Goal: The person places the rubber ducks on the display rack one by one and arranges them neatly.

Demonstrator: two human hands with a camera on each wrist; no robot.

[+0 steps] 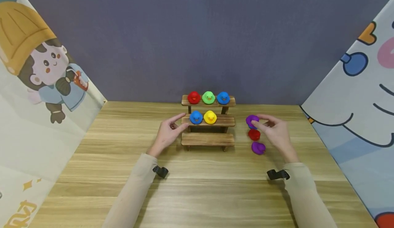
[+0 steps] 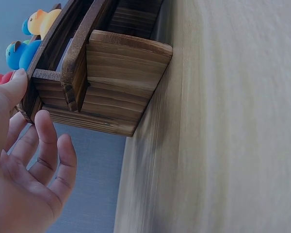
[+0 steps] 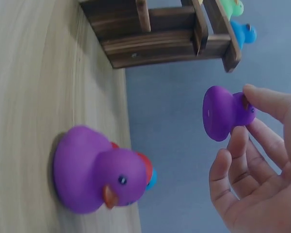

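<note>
A three-tier wooden display stand (image 1: 207, 139) carries small rubber ducks. On its top tier sit a red duck (image 1: 194, 97), a green duck (image 1: 208, 97) and a blue duck (image 1: 223, 98). Its middle tier holds another blue duck (image 1: 196, 117) and a yellow duck (image 1: 210, 117); the bottom tier is bare. My left hand (image 1: 167, 132) pinches the left end of the middle tier between thumb and index finger. To the stand's right, my right hand (image 1: 275, 132) pinches a purple duck (image 3: 223, 114) by its head, raised above the table, its flat base facing away from the fingers.
On the table right of the stand, a red duck (image 1: 254, 134) and a second purple duck (image 1: 258, 148) stand in a row. Behind them a blue duck (image 3: 152, 178) is mostly hidden. A dark wall panel (image 1: 203, 43) rises behind the wooden table (image 1: 209, 193).
</note>
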